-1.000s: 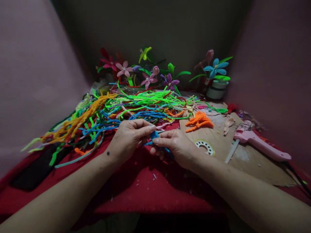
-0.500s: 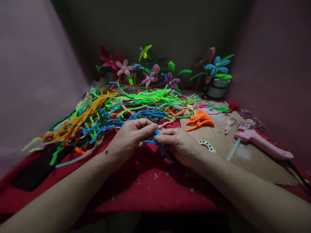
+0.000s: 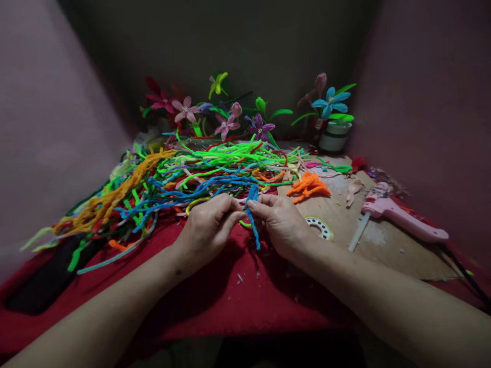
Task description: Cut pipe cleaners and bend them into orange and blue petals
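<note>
My left hand point(image 3: 207, 227) and my right hand point(image 3: 282, 222) meet over the red cloth point(image 3: 238, 301), both pinching one blue pipe cleaner point(image 3: 253, 214). The blue piece stands nearly upright between my fingertips, its folded top poking above them and its tail hanging down towards the cloth. Just behind my hands lies a big heap of pipe cleaners point(image 3: 172, 179) in green, blue, orange and yellow.
A bent orange pipe-cleaner piece point(image 3: 309, 186) and a white ring-shaped reel point(image 3: 318, 227) lie on a brown board point(image 3: 383, 250) at right, beside a pink glue gun point(image 3: 399, 220). Finished pipe-cleaner flowers point(image 3: 226, 110) stand at the back, some in a white pot point(image 3: 333, 138).
The blue pipe cleaner has turned from lying across between my hands to standing nearly upright. Both hands have stayed pinched on it, shifted slightly up in view.
</note>
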The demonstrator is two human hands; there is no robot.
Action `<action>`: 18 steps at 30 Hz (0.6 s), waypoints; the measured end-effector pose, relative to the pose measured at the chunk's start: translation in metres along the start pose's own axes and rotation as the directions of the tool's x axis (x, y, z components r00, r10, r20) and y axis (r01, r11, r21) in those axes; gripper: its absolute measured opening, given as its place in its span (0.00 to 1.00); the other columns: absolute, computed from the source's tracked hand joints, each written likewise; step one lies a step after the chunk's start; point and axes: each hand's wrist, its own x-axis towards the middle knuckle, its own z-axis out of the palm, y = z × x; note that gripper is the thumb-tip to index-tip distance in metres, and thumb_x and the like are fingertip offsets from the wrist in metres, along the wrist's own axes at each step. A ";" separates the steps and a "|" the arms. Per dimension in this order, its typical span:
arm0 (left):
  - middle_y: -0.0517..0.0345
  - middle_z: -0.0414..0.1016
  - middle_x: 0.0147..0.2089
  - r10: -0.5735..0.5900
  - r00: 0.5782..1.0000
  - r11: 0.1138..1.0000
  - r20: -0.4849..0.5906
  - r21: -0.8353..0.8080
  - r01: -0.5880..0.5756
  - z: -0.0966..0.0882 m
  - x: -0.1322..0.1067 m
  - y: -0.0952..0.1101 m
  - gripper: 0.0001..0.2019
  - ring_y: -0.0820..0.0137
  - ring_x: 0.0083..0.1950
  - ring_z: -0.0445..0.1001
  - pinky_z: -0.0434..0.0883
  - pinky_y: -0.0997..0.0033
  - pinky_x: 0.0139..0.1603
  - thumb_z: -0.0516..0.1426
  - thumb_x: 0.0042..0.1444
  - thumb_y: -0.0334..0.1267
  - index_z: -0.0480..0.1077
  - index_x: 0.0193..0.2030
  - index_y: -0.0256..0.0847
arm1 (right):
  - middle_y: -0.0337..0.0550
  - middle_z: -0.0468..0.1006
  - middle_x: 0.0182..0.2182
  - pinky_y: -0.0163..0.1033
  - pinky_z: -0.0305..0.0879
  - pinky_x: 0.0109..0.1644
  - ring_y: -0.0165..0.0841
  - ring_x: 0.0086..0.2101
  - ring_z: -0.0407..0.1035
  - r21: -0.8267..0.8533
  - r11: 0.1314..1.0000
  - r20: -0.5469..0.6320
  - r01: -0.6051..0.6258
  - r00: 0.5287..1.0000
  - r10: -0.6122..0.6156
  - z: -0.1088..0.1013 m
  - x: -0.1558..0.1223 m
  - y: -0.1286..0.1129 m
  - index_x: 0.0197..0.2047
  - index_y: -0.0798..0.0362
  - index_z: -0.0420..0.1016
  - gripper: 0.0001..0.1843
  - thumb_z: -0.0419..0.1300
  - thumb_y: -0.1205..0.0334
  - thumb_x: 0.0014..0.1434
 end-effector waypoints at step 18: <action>0.64 0.69 0.25 -0.447 0.843 0.546 0.300 -0.655 0.523 -0.003 0.009 -0.007 0.08 0.78 0.23 0.65 0.63 0.80 0.23 0.65 0.43 0.37 0.71 0.30 0.38 | 0.30 0.60 0.13 0.32 0.45 0.19 0.22 0.15 0.52 -0.056 0.998 0.117 0.010 0.993 -0.003 -0.002 -0.002 -0.004 0.19 0.54 0.63 0.16 0.64 0.54 0.46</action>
